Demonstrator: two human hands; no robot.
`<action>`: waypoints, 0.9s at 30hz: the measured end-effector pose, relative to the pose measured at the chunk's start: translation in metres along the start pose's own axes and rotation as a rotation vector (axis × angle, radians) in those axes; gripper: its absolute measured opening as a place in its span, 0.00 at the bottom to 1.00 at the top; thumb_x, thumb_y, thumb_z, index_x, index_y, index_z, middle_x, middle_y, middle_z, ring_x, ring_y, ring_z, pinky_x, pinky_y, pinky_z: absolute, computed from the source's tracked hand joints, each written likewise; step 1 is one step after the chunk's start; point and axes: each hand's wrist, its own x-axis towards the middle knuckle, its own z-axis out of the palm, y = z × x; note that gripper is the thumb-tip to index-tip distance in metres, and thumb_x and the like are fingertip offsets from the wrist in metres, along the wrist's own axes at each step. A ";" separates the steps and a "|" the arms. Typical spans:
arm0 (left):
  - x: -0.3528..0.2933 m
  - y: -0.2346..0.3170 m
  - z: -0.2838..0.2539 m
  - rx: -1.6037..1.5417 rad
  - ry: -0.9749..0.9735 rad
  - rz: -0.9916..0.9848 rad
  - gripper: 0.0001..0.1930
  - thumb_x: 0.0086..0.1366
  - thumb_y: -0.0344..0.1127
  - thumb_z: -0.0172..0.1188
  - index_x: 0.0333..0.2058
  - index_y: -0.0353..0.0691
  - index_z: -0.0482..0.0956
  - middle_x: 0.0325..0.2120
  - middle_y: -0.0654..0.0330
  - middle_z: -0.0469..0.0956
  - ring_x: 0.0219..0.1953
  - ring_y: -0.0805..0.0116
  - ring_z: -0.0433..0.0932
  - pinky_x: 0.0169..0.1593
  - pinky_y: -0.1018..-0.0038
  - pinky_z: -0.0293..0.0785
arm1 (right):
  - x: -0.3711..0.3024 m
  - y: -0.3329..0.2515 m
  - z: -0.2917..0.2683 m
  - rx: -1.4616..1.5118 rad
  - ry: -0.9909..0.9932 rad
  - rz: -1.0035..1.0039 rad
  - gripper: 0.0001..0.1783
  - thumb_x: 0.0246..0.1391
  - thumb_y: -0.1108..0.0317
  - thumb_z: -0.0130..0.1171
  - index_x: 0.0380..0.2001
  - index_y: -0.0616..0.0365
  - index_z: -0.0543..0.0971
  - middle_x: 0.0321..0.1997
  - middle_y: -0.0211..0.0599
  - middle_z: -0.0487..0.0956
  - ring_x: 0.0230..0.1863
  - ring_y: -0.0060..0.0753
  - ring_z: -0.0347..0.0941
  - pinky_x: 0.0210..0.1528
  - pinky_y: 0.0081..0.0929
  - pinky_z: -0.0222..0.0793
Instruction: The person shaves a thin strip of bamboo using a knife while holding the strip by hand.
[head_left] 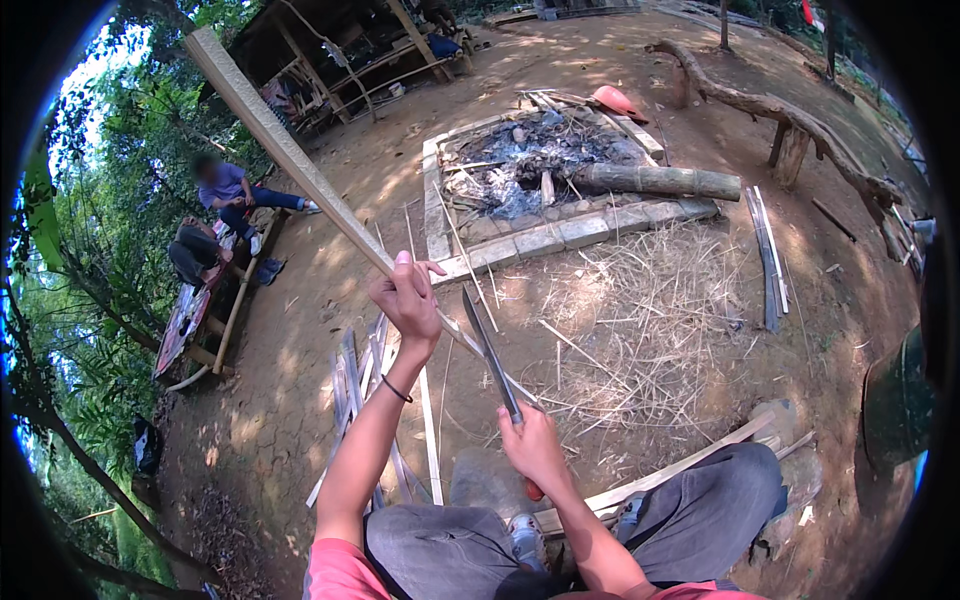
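Observation:
My left hand (408,300) is closed around a long split bamboo strip (290,155), which slants up to the far left. The lower end of the strip runs thin toward my right hand. My right hand (533,445) grips a knife by its handle, and the reddish handle end shows below the fist. Its long dark blade (490,355) points up and slightly left, crossing the strip's lower part just right of my left hand. Whether the edge is cutting into the bamboo, I cannot tell. My legs (440,550) are bent beneath my arms.
Ahead, a stone-edged fire pit (540,240) holds ash and a thick bamboo pole (655,181). Shavings (650,350) litter the ground at right. Split strips (350,390) lie by my left arm. Two people sit at a bench (218,340) on the left. A dark barrel (895,400) stands right.

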 end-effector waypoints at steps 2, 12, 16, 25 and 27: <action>-0.007 0.008 -0.001 0.084 -0.055 0.012 0.28 0.69 0.40 0.42 0.08 0.44 0.55 0.03 0.65 0.55 0.07 0.75 0.55 0.30 0.66 0.72 | -0.005 0.006 0.001 -0.072 -0.058 0.101 0.14 0.58 0.63 0.50 0.30 0.66 0.76 0.15 0.52 0.74 0.21 0.57 0.74 0.25 0.45 0.65; -0.041 0.038 0.004 0.231 -0.074 0.117 0.25 0.71 0.38 0.35 0.11 0.45 0.55 0.03 0.66 0.55 0.06 0.76 0.55 0.35 0.68 0.71 | -0.013 0.038 0.019 -0.201 0.018 0.025 0.13 0.57 0.65 0.51 0.30 0.66 0.75 0.18 0.58 0.74 0.25 0.61 0.75 0.28 0.50 0.68; -0.041 0.034 -0.010 0.243 -0.076 0.173 0.25 0.72 0.38 0.35 0.12 0.45 0.56 0.04 0.67 0.54 0.07 0.77 0.54 0.32 0.69 0.69 | -0.012 0.033 0.020 -0.151 -0.042 0.082 0.13 0.57 0.66 0.50 0.28 0.66 0.74 0.14 0.52 0.72 0.20 0.56 0.73 0.25 0.45 0.65; -0.036 0.025 -0.006 0.086 0.111 0.059 0.25 0.72 0.35 0.41 0.11 0.42 0.54 0.07 0.69 0.54 0.10 0.81 0.50 0.17 0.78 0.44 | 0.000 0.080 0.044 -0.195 -0.022 0.104 0.13 0.56 0.66 0.50 0.30 0.68 0.74 0.19 0.60 0.75 0.26 0.64 0.74 0.30 0.53 0.68; -0.027 0.025 -0.009 0.158 0.098 0.081 0.26 0.72 0.39 0.41 0.12 0.43 0.52 0.07 0.69 0.53 0.10 0.81 0.50 0.15 0.78 0.45 | -0.002 0.043 0.037 -0.139 -0.077 0.097 0.12 0.56 0.66 0.50 0.32 0.68 0.74 0.19 0.60 0.75 0.27 0.64 0.74 0.30 0.53 0.69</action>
